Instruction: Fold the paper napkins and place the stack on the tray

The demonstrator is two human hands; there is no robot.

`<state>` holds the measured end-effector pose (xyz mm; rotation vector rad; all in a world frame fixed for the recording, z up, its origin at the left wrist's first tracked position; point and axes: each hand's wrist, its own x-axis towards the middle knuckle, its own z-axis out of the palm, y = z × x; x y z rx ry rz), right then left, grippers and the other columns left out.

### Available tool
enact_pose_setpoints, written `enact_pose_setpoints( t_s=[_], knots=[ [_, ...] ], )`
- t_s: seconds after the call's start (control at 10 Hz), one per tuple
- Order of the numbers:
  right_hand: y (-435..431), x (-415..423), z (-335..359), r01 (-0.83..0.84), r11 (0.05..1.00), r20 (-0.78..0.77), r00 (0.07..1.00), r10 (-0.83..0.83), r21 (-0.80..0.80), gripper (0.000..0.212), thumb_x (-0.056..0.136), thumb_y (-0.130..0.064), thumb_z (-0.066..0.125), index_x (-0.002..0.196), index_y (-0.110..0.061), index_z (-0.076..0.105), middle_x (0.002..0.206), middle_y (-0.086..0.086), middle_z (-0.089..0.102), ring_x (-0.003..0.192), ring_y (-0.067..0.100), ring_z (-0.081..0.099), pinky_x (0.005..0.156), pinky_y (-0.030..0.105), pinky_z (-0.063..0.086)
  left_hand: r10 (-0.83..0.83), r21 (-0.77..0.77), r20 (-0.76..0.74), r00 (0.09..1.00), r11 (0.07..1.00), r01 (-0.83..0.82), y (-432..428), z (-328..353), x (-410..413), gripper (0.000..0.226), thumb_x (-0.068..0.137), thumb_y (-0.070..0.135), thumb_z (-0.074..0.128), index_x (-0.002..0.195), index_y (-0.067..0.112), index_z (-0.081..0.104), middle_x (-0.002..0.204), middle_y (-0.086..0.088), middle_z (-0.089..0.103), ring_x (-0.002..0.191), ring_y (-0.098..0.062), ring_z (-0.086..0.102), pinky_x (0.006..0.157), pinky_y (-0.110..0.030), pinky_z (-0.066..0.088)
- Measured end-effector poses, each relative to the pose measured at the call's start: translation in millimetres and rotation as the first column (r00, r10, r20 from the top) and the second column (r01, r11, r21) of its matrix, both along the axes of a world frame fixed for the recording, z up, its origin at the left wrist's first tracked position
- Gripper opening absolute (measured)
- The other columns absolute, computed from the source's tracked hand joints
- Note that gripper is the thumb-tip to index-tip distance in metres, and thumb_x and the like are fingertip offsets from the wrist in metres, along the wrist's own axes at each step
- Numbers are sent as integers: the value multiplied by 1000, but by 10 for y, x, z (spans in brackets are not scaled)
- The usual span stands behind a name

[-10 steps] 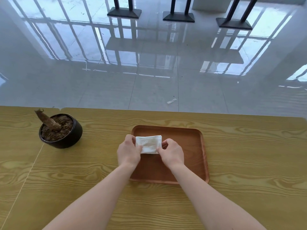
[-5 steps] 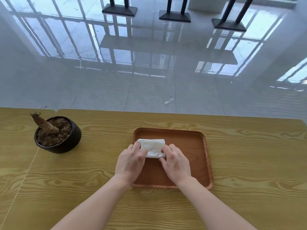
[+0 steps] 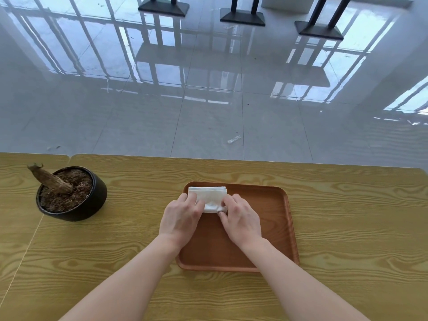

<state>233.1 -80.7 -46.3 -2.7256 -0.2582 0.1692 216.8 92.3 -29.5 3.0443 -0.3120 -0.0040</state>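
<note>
A person leans over a yellow wood-grain table (image 3: pixel 347 228), both bare forearms reaching forward from the near edge; on the table, a little right of centre, lies a brown wooden tray (image 3: pixel 273 228) with rounded corners and a low raised rim. The stack of folded white paper napkins (image 3: pixel 209 196) lies flat in the far left corner of the tray, its layered edges showing along the far and right sides; it sits inside the rim, close to the left wall.

The left hand (image 3: pixel 181 218) rests palm down over the tray's left rim, its fingers laid on the near left part of the stack; the right hand (image 3: pixel 242 220) rests palm down over the tray floor, its fingers curled against the stack's near right corner. Both hands touch the napkins from above and at the sides; whether the fingers pinch the paper or only press on it, I cannot tell from here, since the fingertips are partly tucked out of sight.

Well to the left of the tray stands a round black pot (image 3: pixel 76 206) filled with brown soil, a dry cut stump (image 3: pixel 52 180) leaning out of it toward the left. Beyond the table's far edge stretches a glossy pale tiled floor (image 3: pixel 139 100) mirroring window bars; a small clear wrapper (image 3: pixel 234 139) lies on it, and three dark table bases (image 3: pixel 242 16) stand at the far side.
</note>
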Motion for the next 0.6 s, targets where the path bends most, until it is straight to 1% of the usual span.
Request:
enact_pose_setpoints(
  t_s=[0.1,0.3,0.4,0.5,0.6],
  knots=[
    [1,30,-14,6,1000,-8,1000,-6,-3,15,94,-29,62,103,-22,54,99,-5,54,94,17,54,68,33,51,14,-20,-31,999,1000,-15,-12,-25,7,25,66,-2,79,67,13,58,73,-4,56,59,-22,51,35,-30,39],
    [-1,40,-27,-3,1000,-24,1000,3,-2,15,94,-31,60,105,-22,54,101,-5,54,97,17,53,70,33,51,43,-37,-64,997,998,-45,-5,-26,-11,19,71,3,76,72,13,61,79,-3,57,65,-22,53,36,-31,41],
    [-14,18,16,-9,1000,-40,999,9,-10,22,93,-35,63,109,-24,53,101,-6,53,97,16,53,69,30,48,71,-61,-58,996,995,-75,6,1,-30,10,72,11,71,77,13,63,84,-3,57,71,-23,53,41,-32,40],
    [-52,-27,134,-9,1000,-29,1000,8,-4,31,91,-41,64,114,-24,53,105,-6,54,98,15,52,72,30,48,125,-107,-13,992,986,-126,33,79,-57,12,75,16,66,86,12,66,90,-4,60,78,-26,53,56,-37,46],
    [-67,-35,272,-15,1000,22,1000,15,-15,31,91,-42,62,113,-22,53,105,-5,54,99,16,53,73,30,49,167,-109,8,986,980,-165,37,200,-80,17,80,22,64,95,13,67,97,-5,61,84,-28,56,68,-40,47]
  ],
)
